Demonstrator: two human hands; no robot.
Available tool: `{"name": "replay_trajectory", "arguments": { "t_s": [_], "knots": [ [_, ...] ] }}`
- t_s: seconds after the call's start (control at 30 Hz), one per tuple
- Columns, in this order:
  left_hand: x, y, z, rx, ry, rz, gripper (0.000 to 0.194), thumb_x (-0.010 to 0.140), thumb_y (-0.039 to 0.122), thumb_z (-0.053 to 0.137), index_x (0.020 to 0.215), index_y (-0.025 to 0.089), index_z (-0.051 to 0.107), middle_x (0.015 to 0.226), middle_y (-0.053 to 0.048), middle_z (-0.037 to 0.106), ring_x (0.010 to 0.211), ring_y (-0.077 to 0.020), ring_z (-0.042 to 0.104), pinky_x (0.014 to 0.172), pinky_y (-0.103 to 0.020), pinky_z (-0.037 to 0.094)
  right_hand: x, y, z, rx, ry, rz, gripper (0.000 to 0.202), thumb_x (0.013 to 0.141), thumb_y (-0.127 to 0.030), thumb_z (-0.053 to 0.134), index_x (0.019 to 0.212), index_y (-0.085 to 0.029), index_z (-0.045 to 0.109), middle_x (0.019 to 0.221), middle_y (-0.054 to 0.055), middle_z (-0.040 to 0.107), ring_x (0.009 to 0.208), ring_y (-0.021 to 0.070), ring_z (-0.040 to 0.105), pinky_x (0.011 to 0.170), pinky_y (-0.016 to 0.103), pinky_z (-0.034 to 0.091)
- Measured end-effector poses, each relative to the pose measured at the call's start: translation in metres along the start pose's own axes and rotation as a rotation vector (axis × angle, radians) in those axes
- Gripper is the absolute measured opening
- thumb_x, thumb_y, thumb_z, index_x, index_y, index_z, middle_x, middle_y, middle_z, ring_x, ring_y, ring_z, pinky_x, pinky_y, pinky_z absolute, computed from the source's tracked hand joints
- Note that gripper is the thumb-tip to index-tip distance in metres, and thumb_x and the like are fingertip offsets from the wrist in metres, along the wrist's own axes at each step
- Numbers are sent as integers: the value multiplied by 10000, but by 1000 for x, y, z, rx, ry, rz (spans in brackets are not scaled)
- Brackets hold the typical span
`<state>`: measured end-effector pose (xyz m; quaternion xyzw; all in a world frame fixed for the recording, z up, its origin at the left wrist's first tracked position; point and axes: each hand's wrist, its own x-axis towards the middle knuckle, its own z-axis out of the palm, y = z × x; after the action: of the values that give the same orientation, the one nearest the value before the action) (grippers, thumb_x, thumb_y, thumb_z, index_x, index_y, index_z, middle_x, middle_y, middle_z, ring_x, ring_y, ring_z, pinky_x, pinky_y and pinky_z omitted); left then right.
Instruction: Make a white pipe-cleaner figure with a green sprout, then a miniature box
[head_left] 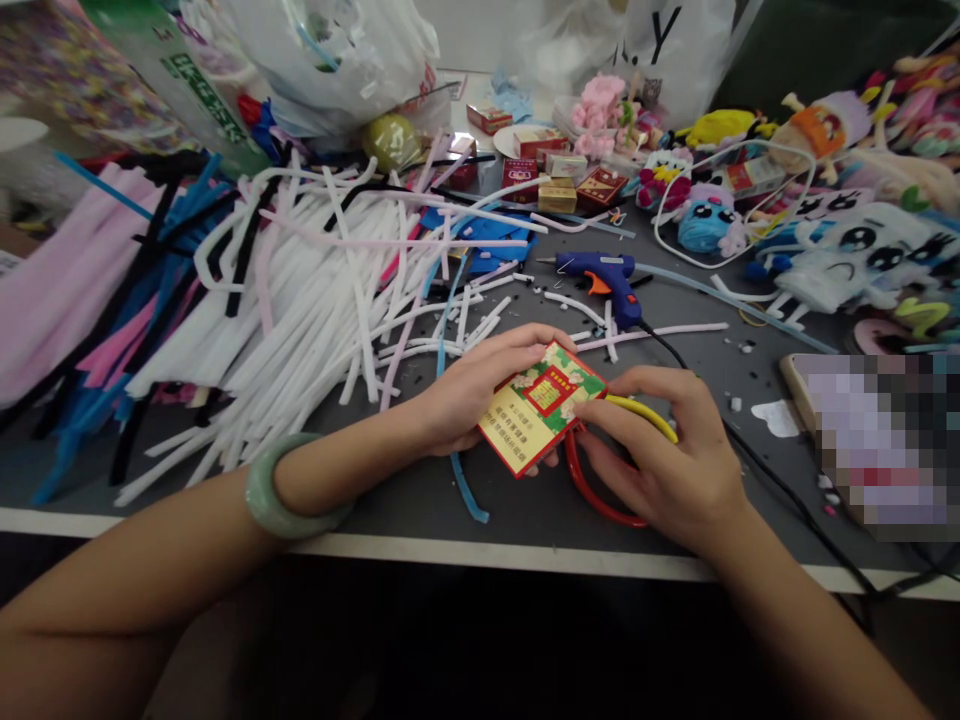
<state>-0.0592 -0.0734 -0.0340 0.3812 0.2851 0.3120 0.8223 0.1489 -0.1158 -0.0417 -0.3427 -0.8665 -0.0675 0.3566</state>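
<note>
My left hand (480,385) holds a small flat red, green and yellow box (541,408) above the table, with its fingers behind and along the upper edge. Printed characters cover the box's upturned face. At the box's right corner, the thumb and fingers of my right hand (671,460) are bent in against it. Under and beside my right hand lies a tool with one yellow handle (643,412) and one red handle (592,492); its head is hidden. A green bangle (266,490) is round my left wrist.
Bundles of white pipe cleaners (300,290) and pink ones (75,270) spread over the left. A blue glue gun (611,280) lies beyond my hands, its black cord running right. Small boxes (556,194) stand at the back. Plush figures (862,255) and a phone (870,450) are at the right.
</note>
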Motion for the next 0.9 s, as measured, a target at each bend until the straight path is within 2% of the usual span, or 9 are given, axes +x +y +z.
{"name": "replay_trajectory", "arguments": {
  "t_s": [0.23,0.43,0.67,0.9],
  "knots": [
    [1,-2,-2,-34,-30,25,154,926,281,523,1067,219,521,842,4,694,555,-172,710,464,-274,610,1,0,0,-4,46,-52,280,829,-117,665,1081,-233,632,1024,66,632,891,200,618,747,367,526],
    [-1,7,-3,10,-41,25,138,950,287,472,1078,240,454,778,1,699,510,-196,704,433,-296,600,0,-1,-3,33,127,3,318,793,-97,702,1051,-258,612,1000,69,627,865,210,618,697,377,530],
    [-4,7,-1,-3,-67,35,285,856,171,591,1086,233,434,792,15,695,549,-170,707,488,-297,625,1,-1,-2,24,118,-24,401,789,-82,701,1135,-249,586,990,81,620,842,213,615,686,387,525],
    [-3,4,-3,78,-32,67,316,848,199,618,1092,246,424,797,20,694,527,-176,706,464,-252,591,1,-2,-1,7,117,-7,403,815,-108,686,1159,-287,578,984,64,630,836,212,623,689,383,521]
  ]
}}
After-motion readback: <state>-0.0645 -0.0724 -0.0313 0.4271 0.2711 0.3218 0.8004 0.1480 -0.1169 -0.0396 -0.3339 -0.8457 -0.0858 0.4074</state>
